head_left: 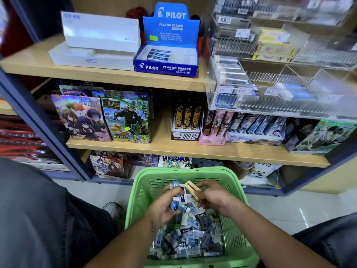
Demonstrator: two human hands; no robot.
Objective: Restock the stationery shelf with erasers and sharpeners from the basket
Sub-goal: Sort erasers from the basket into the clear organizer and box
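- Right now both your hands are down in the green basket (142,192), which sits on the floor below the shelves.
- Your left hand (164,206) is curled round a small bunch of blue-and-white sleeved erasers (180,199); your right hand (213,196) pinches a yellowish little box (192,188) just beside that bunch. Whether it is a sharpener, you cannot tell from here.
- Loose erasers (188,236) fill the basket floor in a heap, many marked Pilot.
- These pieces look light and stiff enough to stack, but the paper sleeves are likely slippery. Pinch them across the long flat sides and carry few at a time, or the bunch may fan out and drop.
- Up on the top wooden shelf (29,64), the blue Pilot display box (166,67) stands open with only a few erasers lying at its middle, so it seems the likely home.
- Beside it to the right, the clear acrylic bins (270,105) hold other small stock, blurred.
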